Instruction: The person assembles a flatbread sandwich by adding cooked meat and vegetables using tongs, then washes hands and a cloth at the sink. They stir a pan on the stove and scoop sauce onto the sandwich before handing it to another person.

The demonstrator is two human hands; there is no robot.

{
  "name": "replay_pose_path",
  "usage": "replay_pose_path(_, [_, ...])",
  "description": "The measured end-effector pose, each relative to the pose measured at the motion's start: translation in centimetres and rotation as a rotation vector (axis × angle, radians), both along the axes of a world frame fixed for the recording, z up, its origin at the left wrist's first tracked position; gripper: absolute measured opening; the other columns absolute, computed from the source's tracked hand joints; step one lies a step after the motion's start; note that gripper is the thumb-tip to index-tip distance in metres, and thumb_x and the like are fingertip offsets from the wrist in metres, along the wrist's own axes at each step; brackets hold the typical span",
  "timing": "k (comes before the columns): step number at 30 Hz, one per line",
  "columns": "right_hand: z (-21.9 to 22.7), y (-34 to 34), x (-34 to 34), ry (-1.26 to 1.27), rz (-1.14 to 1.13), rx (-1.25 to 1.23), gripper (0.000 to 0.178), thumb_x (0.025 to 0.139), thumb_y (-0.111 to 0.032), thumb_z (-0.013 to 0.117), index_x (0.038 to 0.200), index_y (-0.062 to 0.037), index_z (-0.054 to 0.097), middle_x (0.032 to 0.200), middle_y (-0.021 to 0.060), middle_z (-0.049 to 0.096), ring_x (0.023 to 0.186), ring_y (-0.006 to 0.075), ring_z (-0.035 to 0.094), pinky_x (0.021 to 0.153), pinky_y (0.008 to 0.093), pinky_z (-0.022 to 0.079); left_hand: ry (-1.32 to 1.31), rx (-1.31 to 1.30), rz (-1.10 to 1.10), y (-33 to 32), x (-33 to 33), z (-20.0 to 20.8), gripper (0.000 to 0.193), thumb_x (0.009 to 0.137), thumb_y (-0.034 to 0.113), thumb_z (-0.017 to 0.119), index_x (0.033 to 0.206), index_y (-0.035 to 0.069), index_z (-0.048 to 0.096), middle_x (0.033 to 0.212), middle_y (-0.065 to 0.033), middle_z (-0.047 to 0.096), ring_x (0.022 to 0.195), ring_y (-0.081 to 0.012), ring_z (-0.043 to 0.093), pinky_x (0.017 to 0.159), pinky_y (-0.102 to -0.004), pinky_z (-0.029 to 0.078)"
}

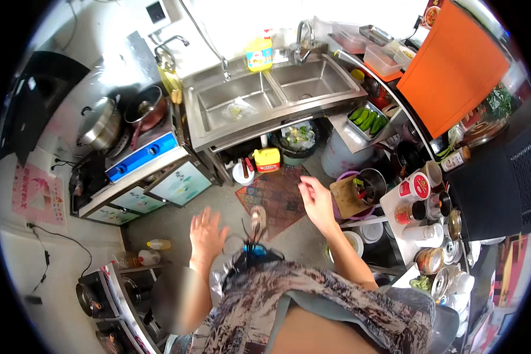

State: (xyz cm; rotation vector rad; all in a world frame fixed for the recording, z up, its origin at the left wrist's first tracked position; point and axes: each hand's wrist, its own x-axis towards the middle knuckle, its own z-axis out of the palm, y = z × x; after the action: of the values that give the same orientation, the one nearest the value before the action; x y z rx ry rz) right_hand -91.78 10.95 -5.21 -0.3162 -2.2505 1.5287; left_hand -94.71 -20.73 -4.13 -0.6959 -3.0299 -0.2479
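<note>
Patterned shirt (336, 307), left hand (206, 239), right hand (318, 203), fingers (205, 218) loosely apart, mat (282, 197) and sink (283, 111) beyond

The room is bright, and a big white shine glares on the metal wall panel (115, 68). The white wall (236, 23) behind the sink (312, 79) looks washed out. The left hand (206, 236) looks a bit blurry, lines bend near the edges, and the corners are black.

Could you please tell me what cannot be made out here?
In the head view:
Palm of the left hand: hidden by its back.
Contents behind the painted doors: mostly hidden by them.
Space behind the orange panel: blocked by it.
Lower-left shelf: cut off by the bottom edge.
</note>
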Motion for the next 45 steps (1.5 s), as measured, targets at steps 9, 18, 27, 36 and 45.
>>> replay_pose_path(9, [-5.7,10.7,-20.1,-0.173,-0.122,0.006,0.023,0.09,-0.014,0.06,0.107,0.0013,0.061,0.082,0.0146,0.068,0.072,0.0193,0.065,0.068,0.0306,0.052,-0.005,0.096,-0.165,11.5,-25.4,-1.2,0.049,0.079,0.029,0.069,0.121,0.007,0.054,0.132,-0.0182,0.048,0.122,-0.0333,0.046,0.107,-0.0476,0.033])
replay_pose_path(18, [-10.8,32.3,-49.2,-0.232,-0.128,-0.262,0.029,0.089,-0.019,0.058,0.102,0.0064,0.061,0.075,0.0076,0.065,0.063,0.0115,0.059,0.056,0.0253,0.048,0.015,0.033,-0.267,29.0,-43.8,-2.3,0.053,0.079,0.028,0.07,0.124,0.007,0.053,0.135,-0.0181,0.045,0.124,-0.035,0.043,0.107,-0.048,0.031])
replay_pose_path(27, [-22.7,48.7,-78.9,-0.153,-0.333,0.162,0.032,0.076,-0.03,0.074,0.087,-0.0024,0.062,0.062,0.0076,0.062,0.052,0.0156,0.06,0.049,0.0309,0.046,-0.051,-0.006,-0.447,53.1,-58.7,-14.0,0.051,0.078,0.022,0.065,0.125,0.007,0.054,0.136,-0.0193,0.045,0.123,-0.0338,0.045,0.107,-0.0479,0.03])
replay_pose_path(36, [-16.0,45.4,-72.3,-0.321,-0.103,-0.061,0.039,0.084,-0.028,0.06,0.113,-0.0013,0.061,0.103,0.022,0.066,0.095,0.0363,0.064,0.086,0.0411,0.049,-0.215,-0.033,-0.371,62.5,-66.3,-17.5,0.042,0.08,0.02,0.062,0.12,0.008,0.057,0.126,-0.0173,0.054,0.119,-0.0317,0.049,0.106,-0.046,0.035])
replay_pose_path(45, [-22.8,44.2,-67.9,-0.457,0.513,0.071,0.044,0.1,-0.035,0.038,0.138,-0.0152,0.047,0.147,0.0123,0.039,0.139,0.0335,0.027,0.114,0.046,0.016,-0.382,-0.092,-0.385,63.8,-68.2,-21.6,0.049,0.09,0.028,0.042,0.135,0.011,0.045,0.141,-0.0156,0.044,0.125,-0.0341,0.045,0.107,-0.0406,0.035])
